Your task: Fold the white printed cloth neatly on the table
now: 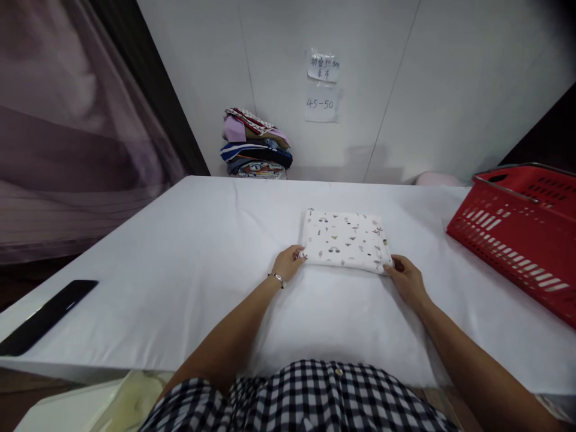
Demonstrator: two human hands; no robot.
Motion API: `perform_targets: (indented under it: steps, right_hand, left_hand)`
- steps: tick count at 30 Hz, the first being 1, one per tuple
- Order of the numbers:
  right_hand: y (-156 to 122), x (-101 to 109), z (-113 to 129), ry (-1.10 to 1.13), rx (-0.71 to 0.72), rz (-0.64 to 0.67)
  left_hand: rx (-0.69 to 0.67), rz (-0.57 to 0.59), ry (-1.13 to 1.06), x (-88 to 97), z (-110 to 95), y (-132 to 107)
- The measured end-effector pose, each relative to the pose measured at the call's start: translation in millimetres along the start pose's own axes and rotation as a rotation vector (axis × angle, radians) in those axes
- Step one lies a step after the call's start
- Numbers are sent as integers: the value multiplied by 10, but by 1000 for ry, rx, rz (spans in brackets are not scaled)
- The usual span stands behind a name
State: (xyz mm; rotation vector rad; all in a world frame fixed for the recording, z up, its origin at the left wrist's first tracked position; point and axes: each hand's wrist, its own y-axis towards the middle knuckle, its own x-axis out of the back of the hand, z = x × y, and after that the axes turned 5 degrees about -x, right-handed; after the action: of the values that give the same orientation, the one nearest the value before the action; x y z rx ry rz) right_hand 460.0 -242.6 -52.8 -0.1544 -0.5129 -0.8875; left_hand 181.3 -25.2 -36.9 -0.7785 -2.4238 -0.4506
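Note:
A white cloth with small printed motifs lies folded into a flat rectangle on the white-covered table. My left hand, with a bracelet at the wrist, pinches its near left corner between thumb and fingers. At the near right corner, my right hand grips the cloth's edge the same way. Several layers show along the right side of the fold. What kind of cloth item it is, the folded shape does not tell.
A red plastic basket stands at the table's right. Beyond the far edge rises a stack of folded clothes against the wall. A black flat object lies at the left edge. Two paper notes hang on the wall, and a purple curtain hangs left.

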Motion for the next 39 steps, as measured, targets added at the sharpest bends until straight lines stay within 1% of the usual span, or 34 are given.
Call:
perform_targets:
  steps: [6,12,16,19,21,23,26,28,33,36,39]
  right_hand:
    - [35,75,67,-127,-16,51]
    - [99,36,-10,-260,80,-9]
    - [138,66,-51,-399,207,-62]
    - [109,88,9,-554,387,-122]
    - [50,65,79,-617,524,-140]
    - [-22,10,144,-633,631,-96]
    - [-98,-79,198,-619,710,7]
    - [-110,-106,206,-611,725,30]
    - [-126,-104,219,-593,734,25]
    - [-210,-169,252,-573,770,66]
    - [-310,-289,300,-567,818,109]
  left_hand:
    - [35,10,-39,-9,33,29]
    - [76,15,14,-42,-40,58]
    - [77,62,26,-83,-113,-39]
    - [47,107,21,-99,-154,-140]
    - [53,109,27,-92,-178,-171]
    - [73,96,35,-80,-204,-162]
    - [96,80,53,-76,-244,-121]
    - [100,87,69,-84,-265,-107]
    - [96,114,89,-90,-280,-131]
    - [98,75,111,-77,-278,-118]
    - [118,38,126,-73,-277,-76]
